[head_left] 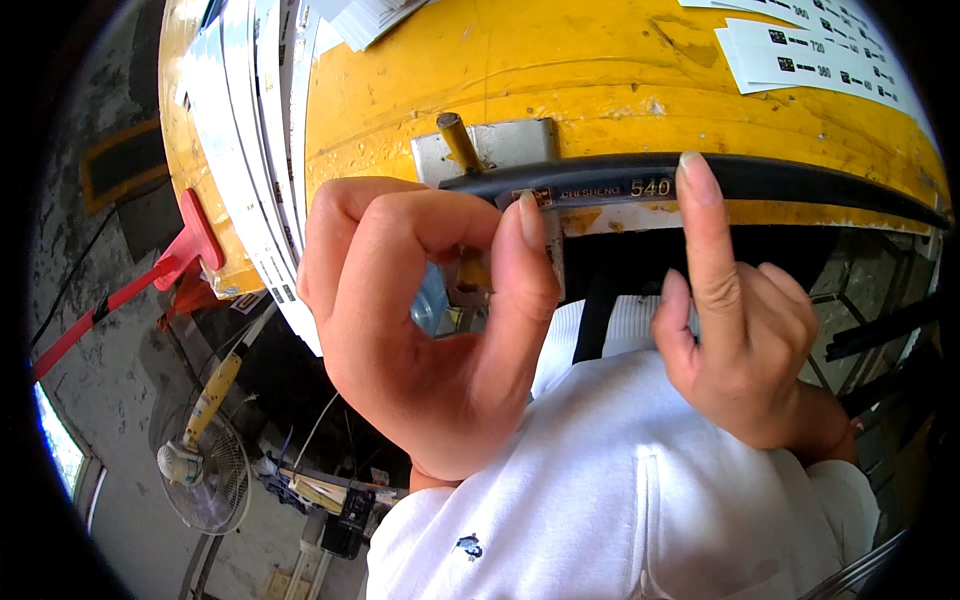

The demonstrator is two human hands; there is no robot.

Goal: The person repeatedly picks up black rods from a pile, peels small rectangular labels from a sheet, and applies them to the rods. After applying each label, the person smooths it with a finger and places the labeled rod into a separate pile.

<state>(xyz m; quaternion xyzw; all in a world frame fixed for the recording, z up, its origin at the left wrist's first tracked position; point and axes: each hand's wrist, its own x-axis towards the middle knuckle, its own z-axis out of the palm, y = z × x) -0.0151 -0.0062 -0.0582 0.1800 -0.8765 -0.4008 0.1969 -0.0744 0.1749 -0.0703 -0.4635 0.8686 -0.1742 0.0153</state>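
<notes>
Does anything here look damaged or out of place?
Yes: the yellow tabletop looks worn, with scuffs and pale marks, and white strips overhang its near edge at left. The black tube shows no obvious damage.

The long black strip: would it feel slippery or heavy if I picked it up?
The long black strip might be slippery, since its surface shines. It's probably light, because it looks slim beside the right hand.

That yellow workbench (570, 75) is scuffed; on it lie long white strips (236, 110) over at the left, a white paper stack (368, 18) near them, printed label sheets (805, 62) at right, a metal plate (522, 141) by the near edge.
</notes>
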